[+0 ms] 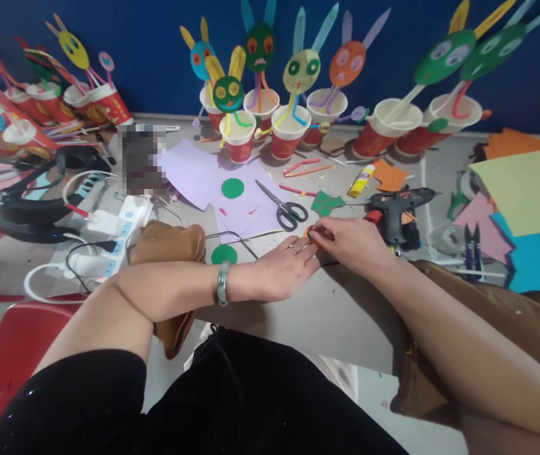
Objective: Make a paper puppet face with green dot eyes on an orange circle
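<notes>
My left hand (287,266), with a bangle at its wrist and a ring, reaches in from the left, its fingers together and bent at a small orange and green paper piece (308,234). The thumb and fingers of my right hand (348,243) pinch this same piece. Most of it is hidden by the fingers. Just beyond my left hand lie black-handled scissors (287,212) and a sheet of lilac paper (244,212). Green paper circles (232,188) rest on and near that sheet. Beside my right hand is a black glue gun (400,212).
Red and white paper cups (288,136) with paper rabbit-eared figures line the back. Coloured paper (518,196) and pliers (472,253) are at the right. At the left are a power strip (120,243) with cables and a black headset (37,202). A glue stick (361,181) lies mid-table.
</notes>
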`<act>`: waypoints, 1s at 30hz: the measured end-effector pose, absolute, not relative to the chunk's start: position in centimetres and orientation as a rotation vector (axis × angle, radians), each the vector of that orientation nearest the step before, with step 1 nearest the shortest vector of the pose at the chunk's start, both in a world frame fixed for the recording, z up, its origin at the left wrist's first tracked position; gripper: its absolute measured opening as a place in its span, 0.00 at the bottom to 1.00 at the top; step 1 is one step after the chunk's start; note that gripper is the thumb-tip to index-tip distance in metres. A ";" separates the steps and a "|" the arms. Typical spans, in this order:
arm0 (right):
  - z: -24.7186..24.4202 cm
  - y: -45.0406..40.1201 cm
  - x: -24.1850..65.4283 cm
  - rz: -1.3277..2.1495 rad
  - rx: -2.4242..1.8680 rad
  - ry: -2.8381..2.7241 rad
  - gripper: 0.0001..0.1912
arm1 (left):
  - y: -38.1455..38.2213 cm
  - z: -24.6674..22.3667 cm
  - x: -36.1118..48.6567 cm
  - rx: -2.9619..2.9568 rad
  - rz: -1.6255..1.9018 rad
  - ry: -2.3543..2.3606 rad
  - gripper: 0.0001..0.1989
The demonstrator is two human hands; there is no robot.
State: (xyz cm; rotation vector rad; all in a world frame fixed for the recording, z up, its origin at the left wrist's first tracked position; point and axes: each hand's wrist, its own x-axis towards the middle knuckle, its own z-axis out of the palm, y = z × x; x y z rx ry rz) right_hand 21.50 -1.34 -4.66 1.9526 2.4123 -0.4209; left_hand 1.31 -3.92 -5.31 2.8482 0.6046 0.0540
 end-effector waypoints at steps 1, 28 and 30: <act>-4.8 -1.3 21.5 -0.428 1.962 2.409 0.15 | -3.9 -5.4 1.3 2.844 0.063 0.605 0.15; -1.9 -2.0 22.6 -1.847 2.202 2.563 0.24 | 0.6 -4.9 0.5 1.418 0.885 0.754 0.18; -2.0 -2.2 22.3 -1.883 2.245 2.527 0.25 | 0.4 -5.0 0.6 1.417 0.881 0.747 0.17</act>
